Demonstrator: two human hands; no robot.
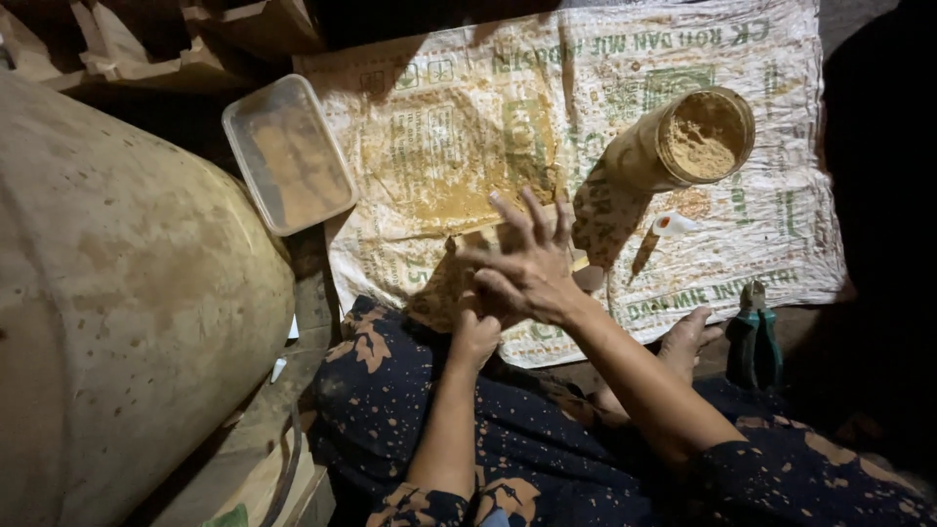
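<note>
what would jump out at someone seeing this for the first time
At the centre, the hands: the right hand with fingers spread lies over the left hand, above a stained printed woven sack spread flat on the ground. Upper right, a tan cylindrical jar of brown powder lies tilted on the sack, its open mouth facing the camera. A large mottled beige drum fills the left side, with a clear rectangular plastic container beside it.
</note>
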